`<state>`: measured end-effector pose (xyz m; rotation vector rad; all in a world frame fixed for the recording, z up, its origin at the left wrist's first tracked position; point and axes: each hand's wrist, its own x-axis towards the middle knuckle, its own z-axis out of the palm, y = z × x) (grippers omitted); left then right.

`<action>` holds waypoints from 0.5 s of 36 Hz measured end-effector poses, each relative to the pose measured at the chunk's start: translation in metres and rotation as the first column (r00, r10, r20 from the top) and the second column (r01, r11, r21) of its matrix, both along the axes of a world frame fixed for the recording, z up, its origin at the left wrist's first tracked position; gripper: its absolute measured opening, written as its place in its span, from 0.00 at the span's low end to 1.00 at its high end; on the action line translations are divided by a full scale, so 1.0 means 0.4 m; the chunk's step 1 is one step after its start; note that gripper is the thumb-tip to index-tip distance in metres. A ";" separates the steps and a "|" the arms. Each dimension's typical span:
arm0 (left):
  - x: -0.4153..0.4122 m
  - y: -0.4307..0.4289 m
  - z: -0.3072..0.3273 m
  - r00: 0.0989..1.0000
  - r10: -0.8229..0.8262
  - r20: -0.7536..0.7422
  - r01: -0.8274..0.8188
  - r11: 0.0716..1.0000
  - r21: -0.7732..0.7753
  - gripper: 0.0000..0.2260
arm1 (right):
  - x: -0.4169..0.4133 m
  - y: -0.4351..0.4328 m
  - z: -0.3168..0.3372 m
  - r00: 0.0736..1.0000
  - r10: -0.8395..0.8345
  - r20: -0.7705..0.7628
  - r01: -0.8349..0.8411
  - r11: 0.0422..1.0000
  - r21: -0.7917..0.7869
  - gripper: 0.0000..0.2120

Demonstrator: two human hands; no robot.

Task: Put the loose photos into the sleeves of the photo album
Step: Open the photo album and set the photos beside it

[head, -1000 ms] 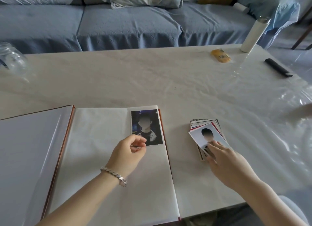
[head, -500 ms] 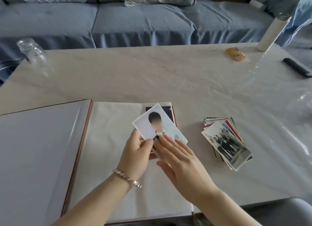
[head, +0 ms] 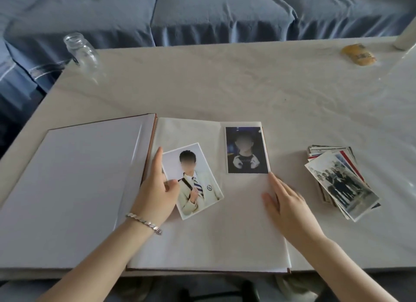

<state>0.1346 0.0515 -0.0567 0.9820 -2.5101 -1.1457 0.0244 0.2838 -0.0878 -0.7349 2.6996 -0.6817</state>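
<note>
While the left hand (head: 155,195) pinches a tilted portrait photo (head: 195,184) on the right page of the album (head: 213,236), the right hand (head: 288,211) lies flat, fingers straight, at the page's edge. Loose photos (head: 340,182) sit stacked just beside it.

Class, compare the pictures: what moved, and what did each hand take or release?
The portrait photo went from the stack leftward onto the album page. The left hand holds it; the right hand let go and rests at the page's right edge. The dark photo and stack stayed.
</note>
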 end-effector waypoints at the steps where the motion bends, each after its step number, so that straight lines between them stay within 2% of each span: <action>1: 0.002 0.000 0.001 1.000 -0.007 0.009 0.007 1.000 0.000 0.32 | 0.002 -0.001 0.000 1.000 -0.008 0.006 0.008 1.000 -0.005 0.25; 8: 0.002 -0.014 0.018 0.996 -0.058 0.062 0.059 0.998 -0.004 0.29 | 0.004 0.000 -0.005 0.999 -0.040 0.029 0.040 0.999 -0.015 0.25; 11: 0.003 -0.021 0.027 0.985 -0.145 0.094 0.145 0.989 0.009 0.28 | 0.004 -0.001 -0.004 0.999 -0.043 0.031 0.043 0.999 -0.020 0.25; 14: 0.010 -0.019 0.028 0.945 -0.252 0.208 0.239 0.967 0.084 0.29 | 0.005 -0.001 -0.002 0.999 -0.040 0.032 0.041 0.999 -0.019 0.25; 18: 0.023 0.012 0.026 0.848 -0.399 0.348 0.350 0.916 0.197 0.30 | 0.007 -0.001 0.002 0.999 -0.034 0.030 0.035 0.999 -0.021 0.24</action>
